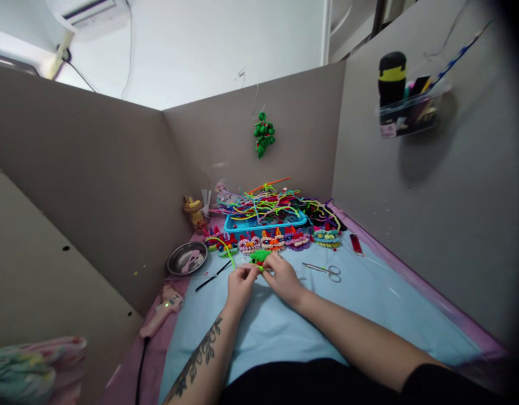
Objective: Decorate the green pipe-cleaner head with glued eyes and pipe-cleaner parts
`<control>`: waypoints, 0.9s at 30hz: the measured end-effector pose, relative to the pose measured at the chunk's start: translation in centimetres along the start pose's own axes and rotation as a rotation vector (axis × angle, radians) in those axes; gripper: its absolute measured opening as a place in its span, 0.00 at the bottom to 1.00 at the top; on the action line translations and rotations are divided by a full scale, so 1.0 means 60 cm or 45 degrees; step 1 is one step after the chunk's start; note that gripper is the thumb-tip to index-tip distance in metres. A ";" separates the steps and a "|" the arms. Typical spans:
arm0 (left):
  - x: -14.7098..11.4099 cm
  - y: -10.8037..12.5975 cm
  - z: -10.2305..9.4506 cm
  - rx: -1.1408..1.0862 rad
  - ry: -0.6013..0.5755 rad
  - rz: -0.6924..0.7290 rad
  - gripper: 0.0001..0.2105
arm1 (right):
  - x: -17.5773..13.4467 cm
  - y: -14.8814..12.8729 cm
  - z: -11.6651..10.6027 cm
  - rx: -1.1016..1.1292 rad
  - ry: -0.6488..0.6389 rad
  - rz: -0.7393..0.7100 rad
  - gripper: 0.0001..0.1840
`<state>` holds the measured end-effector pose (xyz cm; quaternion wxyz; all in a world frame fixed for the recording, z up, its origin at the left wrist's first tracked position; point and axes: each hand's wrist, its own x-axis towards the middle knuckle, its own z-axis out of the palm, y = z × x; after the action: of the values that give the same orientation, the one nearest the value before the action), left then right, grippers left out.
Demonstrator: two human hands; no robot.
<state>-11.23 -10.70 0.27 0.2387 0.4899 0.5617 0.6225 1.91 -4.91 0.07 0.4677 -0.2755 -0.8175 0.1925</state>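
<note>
Above the blue cloth, my two hands meet with fingers pinched together. My left hand (241,279) grips a lime-green pipe cleaner (225,246), whose long free end arches up and to the left. My right hand (283,277) is closed on a bright green fuzzy pipe-cleaner piece (259,256) that has a little red and a dark spot on it. The fingertips hide where the lime strand and the fuzzy piece come together. Scissors (324,271) lie to the right of my right hand. Left of my left hand is a black pipe cleaner (212,276).
Behind the hands sits a row of colourful fuzzy figures (272,241). A blue tray (265,225) heaped with pipe cleaners stands behind them. At left are a metal bowl (175,261) and a pink glue gun (160,316) with a lit green light. Grey panels (259,169) enclose the table.
</note>
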 end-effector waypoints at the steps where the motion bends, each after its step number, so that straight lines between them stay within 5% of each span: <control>1: 0.001 -0.001 -0.001 -0.002 0.012 0.019 0.10 | 0.000 0.001 0.000 0.018 -0.013 -0.006 0.05; 8: 0.003 -0.015 -0.004 -0.069 0.003 0.060 0.08 | 0.002 0.008 -0.006 0.132 -0.114 -0.059 0.05; 27: 0.004 -0.004 -0.005 -0.156 0.000 -0.097 0.09 | 0.002 0.004 -0.008 0.188 -0.065 0.036 0.09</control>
<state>-11.66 -10.60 0.14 0.2919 0.4526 0.5408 0.6462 2.33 -4.63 0.23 0.4630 -0.2467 -0.8087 0.2659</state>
